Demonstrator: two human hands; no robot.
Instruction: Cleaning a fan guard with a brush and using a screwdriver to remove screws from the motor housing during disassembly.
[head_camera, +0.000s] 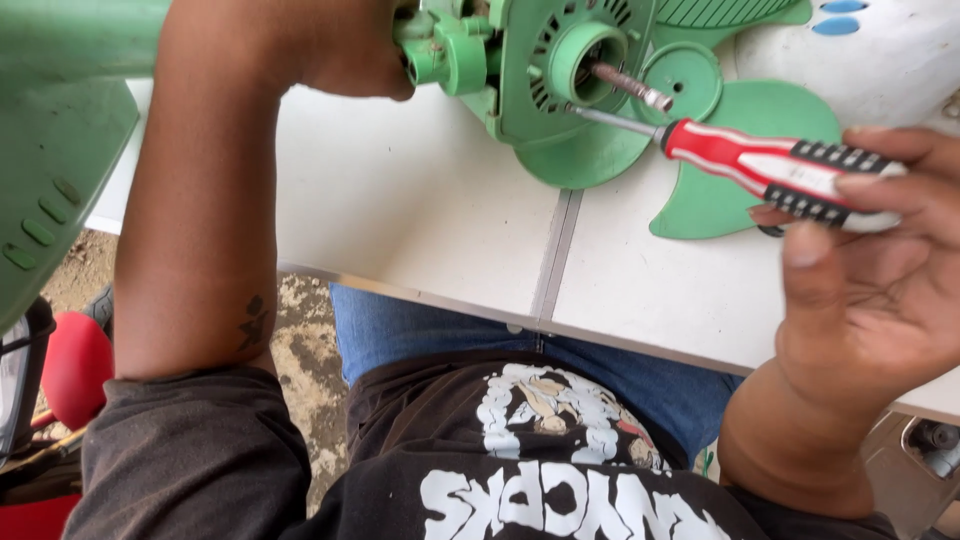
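Right hand (880, 270) is closed in a fingertip grip on the red-handled screwdriver (770, 170); its long axis runs up-left from the hand, tip at the green fan motor housing (540, 70). Left hand (350, 50), apparently clenched, steadies the housing just beside it.

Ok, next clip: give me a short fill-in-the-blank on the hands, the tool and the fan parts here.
1. The right hand holds a screwdriver with a red, white and ____ handle.
2. The screwdriver's tip points at the green ____ housing.
3. The left hand grips the housing's ____ side.
4. The green fan blade lies on the ____ table.

Missing words: black; fan motor; left; white
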